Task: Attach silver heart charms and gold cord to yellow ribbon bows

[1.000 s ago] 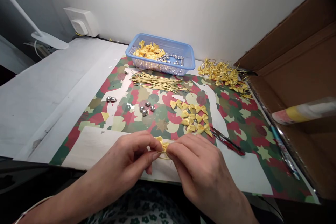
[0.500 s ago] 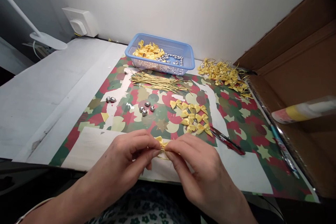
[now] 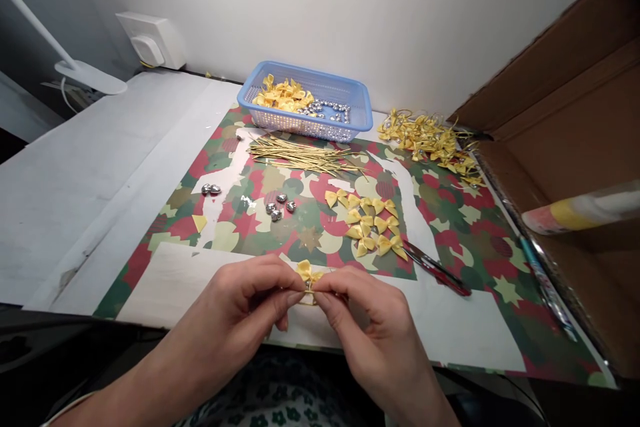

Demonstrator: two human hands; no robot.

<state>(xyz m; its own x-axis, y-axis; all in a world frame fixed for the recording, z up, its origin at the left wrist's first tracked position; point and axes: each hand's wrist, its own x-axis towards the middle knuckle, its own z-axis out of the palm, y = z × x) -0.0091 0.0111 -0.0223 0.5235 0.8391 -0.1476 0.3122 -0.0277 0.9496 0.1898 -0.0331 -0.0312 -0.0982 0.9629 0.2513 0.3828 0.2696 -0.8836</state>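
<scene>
left hand (image 3: 250, 300) and right hand (image 3: 370, 320) each observed with thumb and forefinger pinched together on a thin yellow cord (image 3: 309, 292), a yellow bow (image 3: 306, 271) located between them, above white paper (image 3: 165, 273).

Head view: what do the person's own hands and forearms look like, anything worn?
The left hand and right hand are bare: no gloves or rings visible. The left forearm shows no sleeve; a thin pale band shows beside it, its nature unclear.
</scene>
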